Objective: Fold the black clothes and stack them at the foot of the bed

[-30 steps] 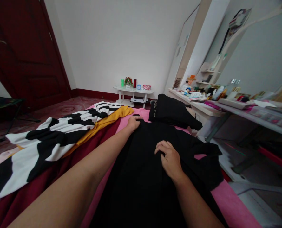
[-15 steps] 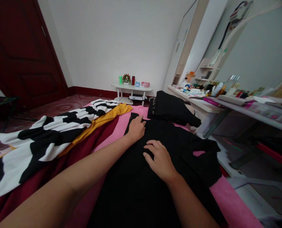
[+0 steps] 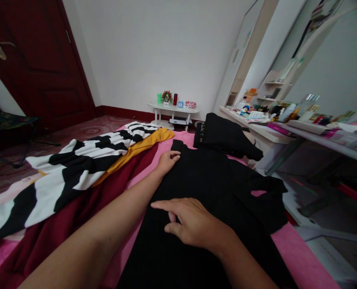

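Observation:
A black short-sleeved garment (image 3: 205, 176) lies spread over the pink bedding, its right sleeve rumpled around a small gap of pink. My left hand (image 3: 168, 161) rests on its upper left edge near the shoulder, fingers stretched out over the cloth. Lower down, over the middle of the garment, is my right hand (image 3: 192, 222). Its index finger points left and the thumb stands apart, with nothing held. Whether this hand touches the fabric I cannot tell. Beyond the collar sits a folded black garment (image 3: 223, 136) with a decorated edge.
Left of the black garment lie a black-and-white striped garment (image 3: 84, 162), a mustard cloth (image 3: 130, 154) and a dark red cloth (image 3: 106, 200) on pink bedding (image 3: 301, 253). A cluttered dressing table (image 3: 265, 130) stands right; a small white table (image 3: 174, 107) is by the wall.
My left hand has shifted outward to the garment's left edge. My right hand has come lower and left, its index finger now extended. The view has turned slightly left.

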A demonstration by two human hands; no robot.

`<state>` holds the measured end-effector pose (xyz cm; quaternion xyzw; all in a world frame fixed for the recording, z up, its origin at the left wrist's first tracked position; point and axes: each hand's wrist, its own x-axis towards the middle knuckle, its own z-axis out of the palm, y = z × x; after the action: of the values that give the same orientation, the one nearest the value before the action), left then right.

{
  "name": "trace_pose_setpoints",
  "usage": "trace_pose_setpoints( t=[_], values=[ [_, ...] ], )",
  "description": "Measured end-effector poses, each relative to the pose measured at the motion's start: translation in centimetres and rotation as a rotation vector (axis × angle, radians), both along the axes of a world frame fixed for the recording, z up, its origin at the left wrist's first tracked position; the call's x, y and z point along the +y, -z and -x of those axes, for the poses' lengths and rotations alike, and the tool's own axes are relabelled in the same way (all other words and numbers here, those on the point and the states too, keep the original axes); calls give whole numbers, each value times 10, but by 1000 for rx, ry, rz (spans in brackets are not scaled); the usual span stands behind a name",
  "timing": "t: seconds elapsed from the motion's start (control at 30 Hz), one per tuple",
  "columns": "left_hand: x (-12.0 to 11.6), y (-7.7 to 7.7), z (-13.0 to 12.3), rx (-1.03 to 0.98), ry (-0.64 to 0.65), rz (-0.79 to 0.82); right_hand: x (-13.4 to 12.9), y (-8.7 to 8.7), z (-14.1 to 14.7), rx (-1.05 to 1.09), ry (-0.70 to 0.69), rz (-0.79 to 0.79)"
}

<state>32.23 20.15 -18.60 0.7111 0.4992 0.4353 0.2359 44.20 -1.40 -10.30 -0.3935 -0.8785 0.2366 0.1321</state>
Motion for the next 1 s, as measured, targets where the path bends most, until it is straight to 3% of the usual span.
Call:
trace_pose_setpoints(
  t=[0.17, 0.33, 0.57, 0.73, 0.9, 1.0],
  values=[
    [1, 2, 1, -82, 19, 6, -9, 6, 13, -99, 39, -81],
    [-1, -1, 0, -99, -57, 6, -9, 6, 20, 15, 81, -106],
    [-13, -14, 2, 96, -156, -49, -6, 14, 24, 83, 105, -35],
    [-22, -31, -18, 311, 4, -109, -5, 27, 25, 101, 162, -35],
    [1, -23, -32, 483, 144, 8, -5, 30, 25, 165, 108, -127],
    [20, -19, -30, 548, 162, 53, 3, 33, 20, 200, 280, -281]
  ],
)
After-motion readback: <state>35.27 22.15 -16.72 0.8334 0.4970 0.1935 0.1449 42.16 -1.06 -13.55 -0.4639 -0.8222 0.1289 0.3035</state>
